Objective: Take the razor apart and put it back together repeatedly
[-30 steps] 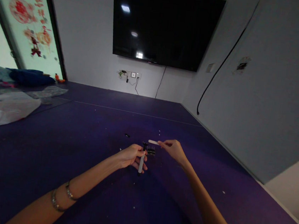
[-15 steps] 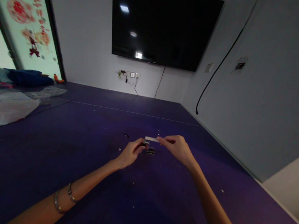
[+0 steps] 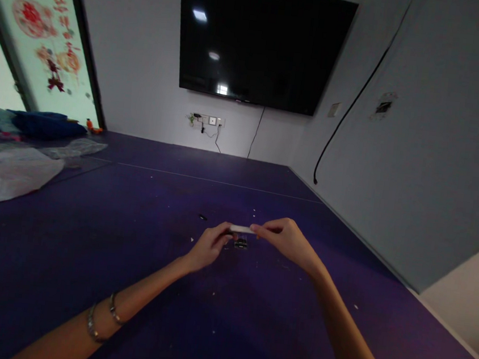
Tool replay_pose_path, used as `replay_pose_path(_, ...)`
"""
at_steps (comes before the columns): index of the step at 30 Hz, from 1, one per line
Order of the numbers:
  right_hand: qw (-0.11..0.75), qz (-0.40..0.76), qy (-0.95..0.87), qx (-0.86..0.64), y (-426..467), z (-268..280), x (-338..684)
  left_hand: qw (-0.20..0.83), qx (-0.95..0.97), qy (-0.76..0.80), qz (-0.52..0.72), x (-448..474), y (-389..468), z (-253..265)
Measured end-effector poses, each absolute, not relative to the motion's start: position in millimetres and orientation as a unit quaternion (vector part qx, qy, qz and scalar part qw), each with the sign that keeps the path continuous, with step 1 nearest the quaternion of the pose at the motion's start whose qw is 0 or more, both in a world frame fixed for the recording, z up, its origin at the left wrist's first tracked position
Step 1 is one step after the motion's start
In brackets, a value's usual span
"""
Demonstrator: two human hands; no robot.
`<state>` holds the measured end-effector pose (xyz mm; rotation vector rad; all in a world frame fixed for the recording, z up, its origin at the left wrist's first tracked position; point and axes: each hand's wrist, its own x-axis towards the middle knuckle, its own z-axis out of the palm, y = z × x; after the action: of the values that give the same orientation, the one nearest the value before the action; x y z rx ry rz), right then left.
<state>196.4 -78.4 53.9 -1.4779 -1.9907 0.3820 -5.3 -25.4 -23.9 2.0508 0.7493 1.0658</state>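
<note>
My right hand pinches one end of a slim white stick, which lies level and reaches left to the fingertips of my left hand. The left fingers are closed round a small dark piece, mostly covered by the fingers and the stick, so its kind does not show. Just below the stick, a small clear-and-dark boxy part sits on the purple surface. A short black piece lies beyond my left hand.
White scraps dot the surface. Plastic bags and dark blue cloth lie at the far left. A television hangs on the back wall above sockets. A black cable hangs along the right wall.
The white stick has dropped slightly and now covers the top of the small piece in my left hand. My right fingers have moved down a little; my left hand is nearly still.
</note>
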Motion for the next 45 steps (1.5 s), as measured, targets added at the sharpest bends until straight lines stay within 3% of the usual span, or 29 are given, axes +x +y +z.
replay_pose_path(6, 0.288, 0.173, -0.767, -0.547, -75.8, 50.9, 201.1, 0.349, 0.794, 0.29, 0.404, -4.7, -28.1, -23.5)
replay_pose_path(10, 0.32, 0.153, -0.753, -0.554, -75.0, 50.9, 204.0, 0.364, 0.79, 0.285, 0.402, -3.3, -28.7, -24.5)
replay_pose_path(22, 0.262, 0.201, -0.771, -0.544, -74.7, 54.2, 210.0, 0.318, 0.805, 0.285, 0.411, -4.5, -27.4, -26.5)
replay_pose_path(26, 0.312, 0.14, -0.753, -0.562, -76.2, 54.6, 203.0, 0.324, 0.812, 0.273, 0.402, -2.8, -28.5, -26.8)
replay_pose_path(32, 0.258, 0.146, -0.781, -0.55, -81.5, 54.7, 197.9, 0.307, 0.816, 0.276, 0.405, -1.1, -28.8, -29.0)
replay_pose_path(37, 0.288, 0.142, -0.762, -0.563, -79.3, 54.0, 201.3, 0.295, 0.821, 0.261, 0.413, -1.1, -27.0, -30.0)
replay_pose_path(42, 0.243, 0.224, -0.77, -0.545, -78.6, 55.3, 203.1, 0.294, 0.809, 0.247, 0.445, -3.7, -22.2, -30.0)
replay_pose_path(45, 0.292, 0.251, -0.754, -0.532, -76.9, 58.4, 205.9, 0.315, 0.795, 0.247, 0.456, -6.0, -19.3, -26.0)
